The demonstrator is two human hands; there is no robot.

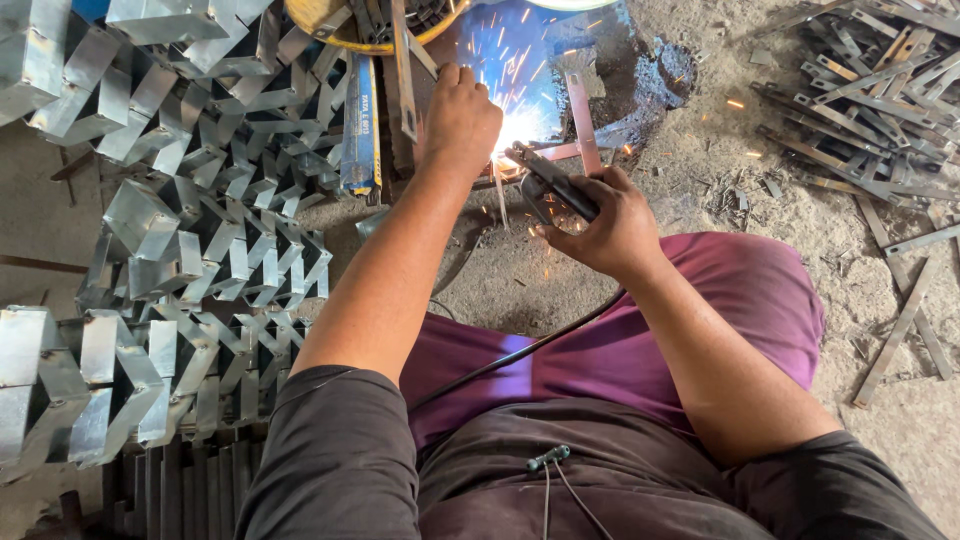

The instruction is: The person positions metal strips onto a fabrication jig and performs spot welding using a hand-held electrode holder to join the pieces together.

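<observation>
A bright white welding arc (515, 135) is burning at upper centre of the frame, throwing orange sparks over the dusty floor (700, 180). It is sitting where two flat metal strips (582, 125) are crossing, one lying upright in the picture and one lying across. The person's right hand (610, 225), just below and right of the arc, is closing firmly around one dark electrode holder (555, 185), whose tip is pointing up and left into the glare. One black cable (520, 352) is trailing from the holder down across the purple trouser leg (700, 320). The left hand (460, 120), just left of the arc, is pressing down on the work with fingers curled; whether it is gripping anything, I cannot tell. One blue box of welding rods (361, 130) is lying just left of that hand. Folded zigzag pieces of shiny sheet metal (190, 230), too many to count, are filling the left side. A loose heap of flat metal strips (870, 90) is lying at upper right, also too many to count
</observation>
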